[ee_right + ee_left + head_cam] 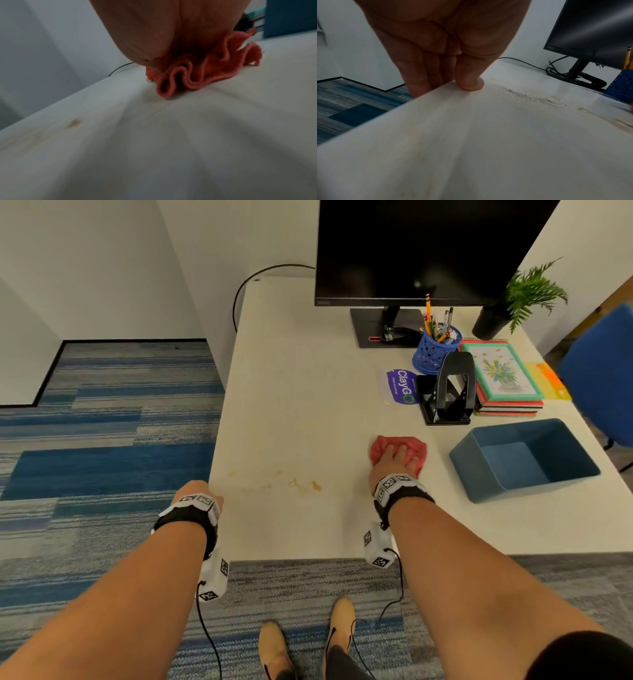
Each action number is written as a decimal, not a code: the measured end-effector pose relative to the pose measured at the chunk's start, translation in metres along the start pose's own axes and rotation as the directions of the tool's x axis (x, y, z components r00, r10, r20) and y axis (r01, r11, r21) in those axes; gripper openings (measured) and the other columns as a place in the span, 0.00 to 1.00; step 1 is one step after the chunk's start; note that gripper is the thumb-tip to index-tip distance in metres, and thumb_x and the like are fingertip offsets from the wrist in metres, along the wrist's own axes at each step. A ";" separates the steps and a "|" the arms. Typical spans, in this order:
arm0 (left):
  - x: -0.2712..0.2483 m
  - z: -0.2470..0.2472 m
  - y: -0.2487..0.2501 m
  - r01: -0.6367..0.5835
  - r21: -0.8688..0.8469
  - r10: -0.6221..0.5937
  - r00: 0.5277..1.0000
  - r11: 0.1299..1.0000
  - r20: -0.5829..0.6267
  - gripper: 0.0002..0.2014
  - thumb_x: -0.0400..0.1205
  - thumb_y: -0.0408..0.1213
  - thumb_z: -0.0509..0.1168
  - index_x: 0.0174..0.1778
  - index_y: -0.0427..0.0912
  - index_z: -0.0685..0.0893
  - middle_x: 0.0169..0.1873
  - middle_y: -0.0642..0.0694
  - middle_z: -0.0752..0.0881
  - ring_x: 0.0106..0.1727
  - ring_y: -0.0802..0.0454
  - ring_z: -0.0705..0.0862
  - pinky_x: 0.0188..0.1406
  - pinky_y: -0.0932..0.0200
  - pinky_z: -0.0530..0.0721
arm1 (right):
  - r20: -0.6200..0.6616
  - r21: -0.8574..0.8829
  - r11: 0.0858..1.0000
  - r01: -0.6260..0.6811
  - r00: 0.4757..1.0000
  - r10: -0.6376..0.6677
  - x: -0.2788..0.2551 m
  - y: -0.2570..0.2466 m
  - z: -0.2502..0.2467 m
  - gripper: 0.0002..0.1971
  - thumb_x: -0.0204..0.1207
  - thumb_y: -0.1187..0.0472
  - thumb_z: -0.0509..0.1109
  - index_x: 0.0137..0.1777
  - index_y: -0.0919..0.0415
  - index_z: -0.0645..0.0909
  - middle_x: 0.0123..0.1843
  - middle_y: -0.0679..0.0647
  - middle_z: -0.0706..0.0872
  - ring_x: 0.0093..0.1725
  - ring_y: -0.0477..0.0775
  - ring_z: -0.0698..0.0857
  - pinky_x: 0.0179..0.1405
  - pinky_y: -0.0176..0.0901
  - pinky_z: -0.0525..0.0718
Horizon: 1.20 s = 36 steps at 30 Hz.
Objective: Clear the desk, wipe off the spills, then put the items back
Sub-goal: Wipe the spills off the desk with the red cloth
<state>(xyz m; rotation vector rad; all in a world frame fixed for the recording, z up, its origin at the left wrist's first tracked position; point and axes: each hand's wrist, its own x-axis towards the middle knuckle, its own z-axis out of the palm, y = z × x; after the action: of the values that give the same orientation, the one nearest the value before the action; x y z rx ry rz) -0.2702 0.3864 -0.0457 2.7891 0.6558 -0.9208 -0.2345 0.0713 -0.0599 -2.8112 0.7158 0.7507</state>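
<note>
A bunched red cloth [380,445] lies on the white desk [291,371], and my right hand [400,453] presses down on it with fingers spread on top. In the right wrist view the cloth [197,75] folds out from under my palm. Yellow-brown spill stains [301,482] mark the desk to the left of the cloth, near the front. My left hand [197,491] rests at the desk's left edge: its thumb [471,83] sits on the top surface and the fingers hang straight down past the edge. Dark specks and a pale smear [530,97] spread beyond the thumb.
An empty blue bin [524,460] sits right of the cloth. Behind it stand a black hole punch [448,388], a purple ClayGo packet [402,386], a blue pen cup [433,350], stacked notebooks [503,378], a monitor [428,251] and a potted plant [524,299]. A blue chair [603,371] is at the far right.
</note>
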 end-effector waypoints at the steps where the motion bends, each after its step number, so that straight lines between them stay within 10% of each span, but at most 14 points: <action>1: 0.001 0.000 -0.001 0.004 0.012 -0.004 1.000 1.000 0.003 0.15 0.86 0.37 0.58 0.64 0.35 0.82 0.61 0.40 0.83 0.63 0.42 0.82 0.61 0.54 0.81 | -0.013 0.008 0.999 -0.045 0.999 0.045 0.001 -0.003 -0.001 0.35 0.84 0.58 0.55 0.86 0.59 0.41 0.86 0.59 0.42 0.84 0.69 0.43 0.81 0.66 0.49; 9: 0.012 0.003 -0.001 0.025 -0.087 -0.025 1.000 0.996 0.006 0.08 0.82 0.37 0.64 0.39 0.39 0.77 0.37 0.43 0.78 0.43 0.43 0.77 0.42 0.57 0.74 | 0.059 -0.003 0.999 -0.038 0.998 0.038 0.010 -0.010 -0.003 0.34 0.84 0.54 0.53 0.86 0.53 0.41 0.86 0.57 0.41 0.83 0.74 0.44 0.78 0.72 0.51; 19: 0.019 0.010 -0.009 0.027 -0.139 -0.027 1.000 0.990 0.003 0.13 0.80 0.42 0.65 0.58 0.41 0.83 0.53 0.41 0.86 0.52 0.42 0.83 0.48 0.53 0.80 | 0.104 -0.093 0.990 0.101 0.990 -0.091 0.059 -0.001 -0.036 0.38 0.82 0.58 0.58 0.85 0.48 0.38 0.86 0.52 0.36 0.84 0.71 0.38 0.80 0.73 0.50; 26: 0.010 0.008 -0.008 -0.001 -0.176 0.000 1.000 0.984 -0.006 0.14 0.82 0.43 0.63 0.59 0.39 0.83 0.55 0.40 0.86 0.56 0.40 0.84 0.53 0.52 0.82 | 0.032 -0.091 0.982 0.166 0.986 -0.164 -0.016 -0.034 0.010 0.31 0.85 0.56 0.47 0.86 0.54 0.40 0.87 0.57 0.40 0.84 0.69 0.44 0.79 0.72 0.54; 30: 0.007 0.005 -0.010 -0.031 -0.146 0.032 0.999 0.989 0.010 0.19 0.84 0.46 0.61 0.66 0.38 0.79 0.64 0.39 0.82 0.65 0.40 0.81 0.62 0.50 0.79 | 0.060 -0.116 0.891 0.439 0.899 -0.435 -0.074 -0.063 0.039 0.32 0.83 0.60 0.52 0.86 0.55 0.45 0.87 0.57 0.42 0.84 0.72 0.44 0.82 0.68 0.52; 34: 0.004 0.002 -0.012 -0.057 -0.131 0.060 0.998 0.990 0.013 0.22 0.85 0.48 0.59 0.70 0.38 0.77 0.68 0.40 0.80 0.68 0.40 0.79 0.67 0.49 0.76 | 0.019 -0.159 0.717 0.679 0.728 -0.685 -0.087 -0.063 0.043 0.26 0.79 0.60 0.59 0.78 0.56 0.65 0.80 0.57 0.62 0.79 0.70 0.59 0.74 0.63 0.70; 36: 0.002 0.002 -0.016 -0.070 -0.135 0.072 0.997 0.988 0.011 0.21 0.85 0.49 0.59 0.69 0.39 0.78 0.66 0.41 0.81 0.67 0.40 0.79 0.66 0.49 0.77 | -0.043 -0.173 0.734 0.656 0.740 -0.671 -0.081 -0.054 0.038 0.23 0.81 0.54 0.58 0.76 0.51 0.67 0.76 0.55 0.66 0.77 0.64 0.63 0.73 0.64 0.69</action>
<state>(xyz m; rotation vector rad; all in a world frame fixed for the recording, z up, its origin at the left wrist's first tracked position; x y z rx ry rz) -0.2768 0.4006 -0.0480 2.6648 0.5890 -0.8509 -0.2866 0.1618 -0.0516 -2.9179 -0.3812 0.5277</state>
